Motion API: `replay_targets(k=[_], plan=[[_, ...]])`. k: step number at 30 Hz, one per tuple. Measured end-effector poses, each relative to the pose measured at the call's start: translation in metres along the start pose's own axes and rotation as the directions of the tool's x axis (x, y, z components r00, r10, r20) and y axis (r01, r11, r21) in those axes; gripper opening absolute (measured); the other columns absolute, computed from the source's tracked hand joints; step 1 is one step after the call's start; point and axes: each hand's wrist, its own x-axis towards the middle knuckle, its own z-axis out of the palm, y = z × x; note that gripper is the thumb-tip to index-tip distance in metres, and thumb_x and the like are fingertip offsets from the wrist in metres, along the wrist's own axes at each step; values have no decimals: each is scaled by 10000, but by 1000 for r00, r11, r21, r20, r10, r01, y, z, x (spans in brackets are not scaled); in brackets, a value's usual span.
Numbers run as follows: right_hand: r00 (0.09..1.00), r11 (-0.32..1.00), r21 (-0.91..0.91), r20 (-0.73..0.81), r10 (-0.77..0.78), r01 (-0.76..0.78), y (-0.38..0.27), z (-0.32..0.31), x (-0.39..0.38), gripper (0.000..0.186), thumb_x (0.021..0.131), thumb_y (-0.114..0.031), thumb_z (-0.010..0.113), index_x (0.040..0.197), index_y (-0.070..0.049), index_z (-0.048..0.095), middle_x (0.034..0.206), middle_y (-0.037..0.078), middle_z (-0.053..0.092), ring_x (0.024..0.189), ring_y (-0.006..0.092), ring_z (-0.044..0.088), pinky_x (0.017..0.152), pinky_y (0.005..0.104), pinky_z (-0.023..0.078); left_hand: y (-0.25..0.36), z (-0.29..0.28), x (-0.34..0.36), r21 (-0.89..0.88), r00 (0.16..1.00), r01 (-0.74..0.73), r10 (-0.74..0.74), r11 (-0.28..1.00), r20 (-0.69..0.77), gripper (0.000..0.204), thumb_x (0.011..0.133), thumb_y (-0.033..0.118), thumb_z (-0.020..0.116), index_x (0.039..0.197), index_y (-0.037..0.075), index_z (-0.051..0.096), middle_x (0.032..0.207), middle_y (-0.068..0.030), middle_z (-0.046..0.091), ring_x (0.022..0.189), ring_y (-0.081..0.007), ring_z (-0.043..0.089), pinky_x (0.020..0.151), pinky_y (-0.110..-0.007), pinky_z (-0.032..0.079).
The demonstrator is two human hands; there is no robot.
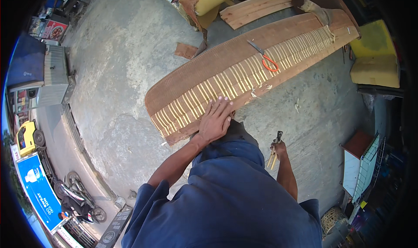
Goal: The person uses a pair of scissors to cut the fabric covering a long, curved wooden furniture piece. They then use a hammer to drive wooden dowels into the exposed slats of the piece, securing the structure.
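Observation:
A long brown upholstered furniture panel (180,83) lies slantwise on the floor before me. Rows of pale parallel strips (244,76) run across it, beside a band of bare brown material. My left hand (214,121) rests on the panel's near edge with its fingers stretched out over the strips. Off to the right, away from the panel, my right hand (281,149) is closed around pincers (272,160) with a dark head and yellowish handles. Scissors with red-orange handles (271,65) lie across the strips, beyond my left hand.
Wooden boards (257,9) and torn upholstery (191,6) lie beyond the panel. A brown scrap (186,50) is on the concrete floor (109,80). At right stand a yellow cushioned seat (375,56) and a wire rack (365,165). Street side, a motorcycle (78,196) is parked.

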Motion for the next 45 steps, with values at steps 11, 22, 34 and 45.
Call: replay_targets(k=[11, 22, 34, 45], plan=[[977, 977, 91, 108, 181, -191, 75, 8, -27, 141, 898, -28, 637, 1035, -33, 601, 805, 95, 638, 661, 235, 635, 619, 406, 520, 43, 46, 55, 152, 995, -91, 97, 984, -27, 518, 1028, 364, 537, 1479, 112, 569, 1593, -100, 480, 1553, -296, 316, 1300, -557, 158], [988, 992, 2, 92, 124, -124, 43, 4, -2, 76, 904, -72, 652, 916, -1, 628, 735, 85, 631, 595, 203, 623, 561, 371, 528, 60, 72, 98, 58, 938, -322, 310, 945, 157, 644, 1035, 363, 517, 1577, 35, 404, 1652, -187, 370, 1575, -344, 255, 1304, -544, 141], [998, 999, 7, 13, 53, -54, 19, -16, 5, 104, 904, -108, 631, 958, -27, 597, 739, 65, 606, 584, 192, 603, 537, 374, 507, 19, 26, 13, 170, 999, 50, -49, 984, -12, 600, 1026, 280, 542, 1560, 28, 436, 1642, -177, 390, 1571, -324, 280, 1292, -536, 185], [940, 916, -390, 270, 210, -93, -21, 20, 10, 136, 878, -131, 705, 880, -33, 610, 699, 67, 607, 565, 203, 613, 514, 401, 549, -3, -21, -172, 277, 933, 359, -348, 892, -87, 633, 974, 247, 610, 1549, 34, 454, 1621, -189, 420, 1554, -338, 321, 1280, -526, 222]])
